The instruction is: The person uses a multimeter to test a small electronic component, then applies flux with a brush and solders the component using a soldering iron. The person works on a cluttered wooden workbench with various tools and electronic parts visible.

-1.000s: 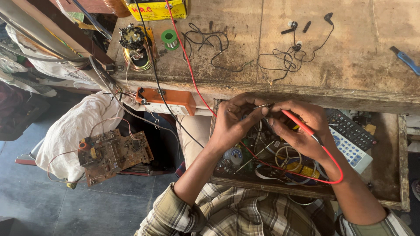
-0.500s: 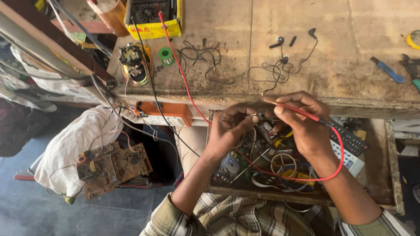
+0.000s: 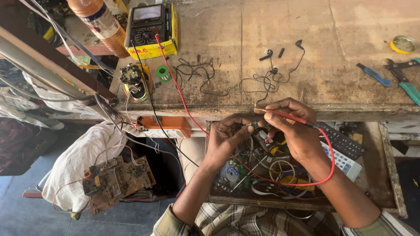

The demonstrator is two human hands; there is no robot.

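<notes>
My right hand grips a red test probe, its metal tip pointing left. My left hand pinches a small metal component beside that tip, along with what looks like the black probe tip. Both hands hover over an open wooden drawer full of parts and wires. The probe's red lead loops under my right wrist and runs up the bench to a yellow-cased analog multimeter. A black lead runs from the meter down toward my left hand.
A worn wooden bench carries black earphones, a green solder spool, a coil, an orange bottle, blue and green pliers, and yellow tape. Remote controls lie in the drawer. A circuit board rests on white cloth lower left.
The view has tilted up the bench, showing the multimeter, bottle and pliers. My hands stay together over the drawer, with the red probe tip held close to the small component.
</notes>
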